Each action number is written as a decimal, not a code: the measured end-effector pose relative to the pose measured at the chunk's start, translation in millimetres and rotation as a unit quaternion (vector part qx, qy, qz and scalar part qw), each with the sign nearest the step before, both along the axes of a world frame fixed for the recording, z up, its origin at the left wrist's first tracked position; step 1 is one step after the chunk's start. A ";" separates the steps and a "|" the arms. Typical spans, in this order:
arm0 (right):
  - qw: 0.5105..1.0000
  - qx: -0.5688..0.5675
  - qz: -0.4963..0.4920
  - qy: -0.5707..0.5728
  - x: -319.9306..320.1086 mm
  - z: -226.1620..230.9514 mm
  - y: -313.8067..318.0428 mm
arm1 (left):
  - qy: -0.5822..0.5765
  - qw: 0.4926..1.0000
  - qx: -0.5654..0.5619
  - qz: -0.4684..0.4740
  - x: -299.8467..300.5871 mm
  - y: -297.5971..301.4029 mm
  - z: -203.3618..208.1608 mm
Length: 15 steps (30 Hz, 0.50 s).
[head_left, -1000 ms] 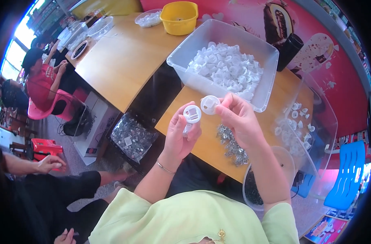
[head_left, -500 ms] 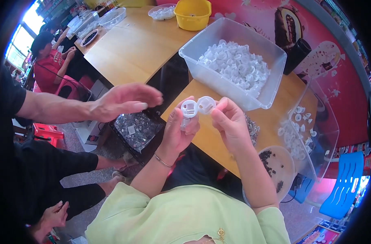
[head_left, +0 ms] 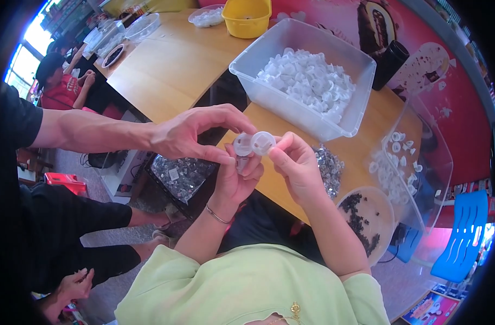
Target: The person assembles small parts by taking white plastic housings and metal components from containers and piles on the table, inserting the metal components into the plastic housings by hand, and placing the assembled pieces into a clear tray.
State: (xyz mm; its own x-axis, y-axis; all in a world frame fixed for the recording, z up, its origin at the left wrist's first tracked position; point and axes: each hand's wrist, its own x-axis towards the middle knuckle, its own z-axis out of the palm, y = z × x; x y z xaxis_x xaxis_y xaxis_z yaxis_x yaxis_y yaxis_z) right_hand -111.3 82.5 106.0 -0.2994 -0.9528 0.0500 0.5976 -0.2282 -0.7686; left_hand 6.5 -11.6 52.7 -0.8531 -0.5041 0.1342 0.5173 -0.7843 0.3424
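Above the smooth wooden counter [head_left: 356, 157], left fingers [head_left: 253, 172] curl closed around moulded white plastic pieces [head_left: 242, 144]; right fingers [head_left: 292, 143] pinch a round white disc [head_left: 263, 142] by its edge, just beside those.

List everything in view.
Round parts: at least two, white, centre
Bin: one, translucent, upper centre, holding white pieces
Metal pieces: many, silver, in front of bin
Small pieces: many, grey, centre left
Round tray: one, pale, lower right, holding black bits
Clear box: one, colourless, right
Basin: one, yellow, top centre
Cylinder: one, black, upper right
Tables: at least two, brown, centre
Chair: at least one, blue, right
Stool: one, red, left
Co-workers: at least two, black or red clothes, left
Left hand: one, bare, centre
Right hand: one, bare, centre
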 end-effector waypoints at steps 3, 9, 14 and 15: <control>1.000 -0.001 -0.014 0.000 3.0 -1.7 0.8 | 0.021 1.000 0.010 0.004 1.1 -0.1 3.3; 0.999 0.023 -0.035 0.009 9.7 -6.6 0.7 | 0.065 0.996 0.068 -0.006 4.7 -1.1 11.0; 0.999 0.035 -0.033 0.008 13.1 -5.6 1.9 | 0.114 0.984 0.134 -0.023 6.6 -3.7 11.3; 0.999 0.038 -0.035 0.007 13.3 -5.4 2.0 | 0.123 0.984 0.130 -0.021 6.4 -4.2 13.3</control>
